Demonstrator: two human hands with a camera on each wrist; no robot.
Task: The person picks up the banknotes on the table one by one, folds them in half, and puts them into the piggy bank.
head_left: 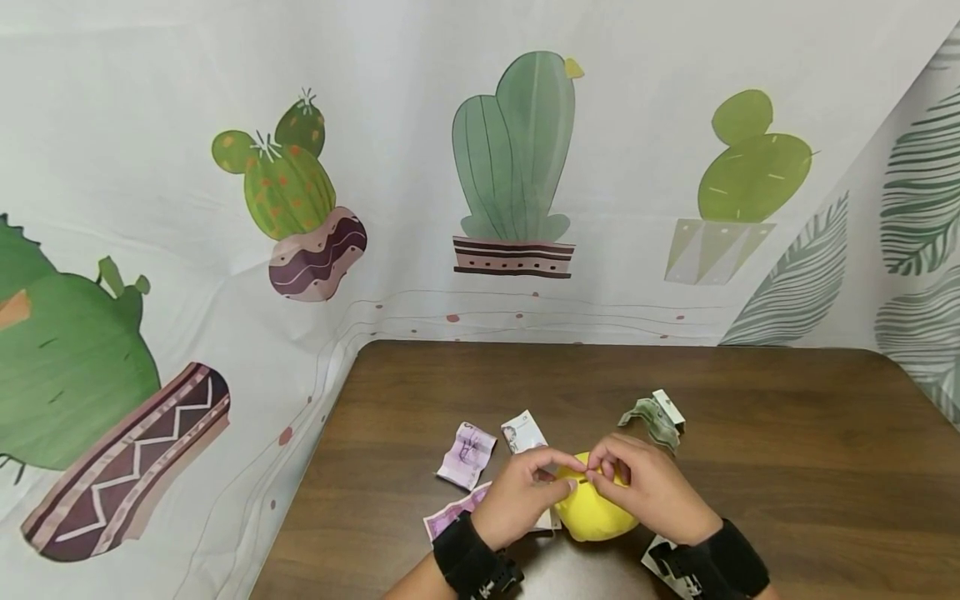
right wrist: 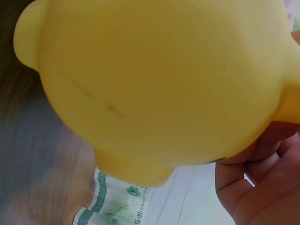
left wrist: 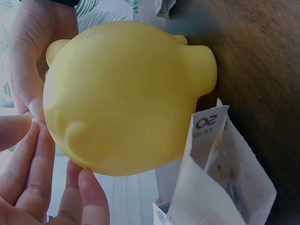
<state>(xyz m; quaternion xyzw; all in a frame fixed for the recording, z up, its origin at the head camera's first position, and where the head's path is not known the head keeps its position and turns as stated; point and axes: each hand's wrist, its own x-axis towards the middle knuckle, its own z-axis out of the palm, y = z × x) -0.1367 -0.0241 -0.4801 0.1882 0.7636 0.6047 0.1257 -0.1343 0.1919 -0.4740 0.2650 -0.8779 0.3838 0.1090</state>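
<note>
Resting on the dark wooden table (head_left: 787, 433), in the lower centre of the head view, a yellow piggy bank (head_left: 592, 512) is seen between both hands. The left hand (head_left: 521, 500) is placed against the bank's left side, thumb and forefinger brought together at its top. The right hand (head_left: 648, 492) is laid over the bank's right side, its fingertips pinched together at the same spot; something thin appears to be held there, but what it is cannot be told. A black wrist strap (head_left: 468, 558) is worn on each forearm.

From the left wrist view, the bank (left wrist: 126, 98) fills the upper left and centre of the frame, stubby feet and ears visible; the left hand's fingers (left wrist: 33, 173) are seen at the lower left, loosely extended against its rounded body. A folded banknote marked "20" (left wrist: 208, 136) lies just beside the bank at the lower right.

From the right wrist view, the bank (right wrist: 159, 79) takes up most of the frame, and the right hand's curled fingers (right wrist: 262, 183) are in contact with it at the lower right. A green banknote (right wrist: 117, 201) is seen at the bottom edge.

Noted on the table beyond the hands: a purple banknote (head_left: 467, 454), a grey-white folded banknote (head_left: 525, 432), a crumpled green banknote (head_left: 654, 421), and a pink banknote (head_left: 453, 512) under the left wrist.
</note>
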